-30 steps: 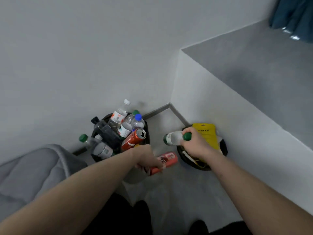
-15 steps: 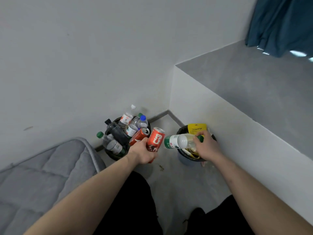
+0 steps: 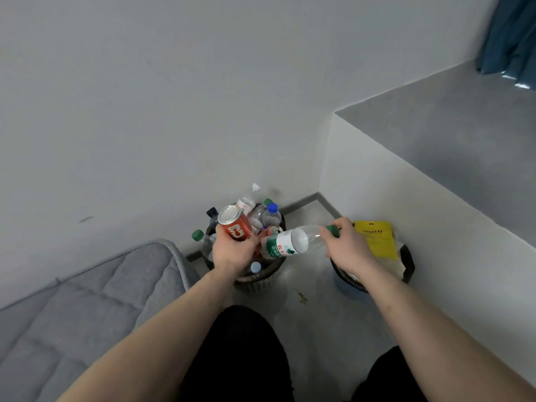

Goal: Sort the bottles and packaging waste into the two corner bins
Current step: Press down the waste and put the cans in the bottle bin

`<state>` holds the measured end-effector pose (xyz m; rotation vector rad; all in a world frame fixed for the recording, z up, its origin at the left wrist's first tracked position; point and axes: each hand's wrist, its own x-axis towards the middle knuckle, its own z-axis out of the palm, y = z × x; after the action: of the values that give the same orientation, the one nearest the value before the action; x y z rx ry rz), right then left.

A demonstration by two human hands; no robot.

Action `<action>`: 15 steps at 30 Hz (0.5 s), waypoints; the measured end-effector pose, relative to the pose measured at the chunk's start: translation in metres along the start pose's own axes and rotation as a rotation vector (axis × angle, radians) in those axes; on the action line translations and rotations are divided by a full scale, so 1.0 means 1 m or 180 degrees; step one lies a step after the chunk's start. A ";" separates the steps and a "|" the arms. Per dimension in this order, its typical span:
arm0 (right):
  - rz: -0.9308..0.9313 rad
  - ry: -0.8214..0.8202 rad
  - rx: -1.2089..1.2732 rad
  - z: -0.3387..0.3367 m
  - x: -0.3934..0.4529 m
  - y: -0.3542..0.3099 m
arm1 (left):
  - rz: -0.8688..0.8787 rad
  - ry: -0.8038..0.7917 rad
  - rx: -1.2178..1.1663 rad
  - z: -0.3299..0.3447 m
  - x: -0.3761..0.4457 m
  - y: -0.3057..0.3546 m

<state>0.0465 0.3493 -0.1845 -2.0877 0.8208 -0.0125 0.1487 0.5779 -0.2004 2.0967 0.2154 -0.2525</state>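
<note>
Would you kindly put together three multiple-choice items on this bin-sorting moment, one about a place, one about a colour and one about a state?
1. Where does the yellow package lie?
A. In the right bin
B. On the grey cushion
C. In the left hand

2. What colour is the cap of the clear bottle that the right hand holds?
A. Blue
B. Green
C. White

3. How does the left hand stand?
A. Flat and holding nothing
B. Resting on the cushion
C. Gripping a red can

Answers:
1. A: the package sticks up out of the right bin by the low wall.
2. B: a green cap shows at the fingers of the right hand.
3. C: the fingers curl round the can over the left bin, which is full of bottles.
</note>
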 end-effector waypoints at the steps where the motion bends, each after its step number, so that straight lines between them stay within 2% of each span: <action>1: -0.0056 -0.0030 -0.0033 0.006 0.003 -0.005 | -0.0016 0.0034 0.0035 -0.004 0.008 -0.001; 8: -0.0281 -0.0229 -0.0200 0.045 0.026 -0.033 | -0.0030 0.0098 0.0446 -0.027 0.067 -0.007; 15: -0.0219 -0.0492 -0.0108 0.089 0.048 -0.045 | 0.0095 0.0076 0.0808 -0.014 0.108 -0.013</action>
<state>0.1351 0.4052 -0.2210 -2.1183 0.6598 0.1250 0.2507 0.6015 -0.2327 2.3534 0.1733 -0.2474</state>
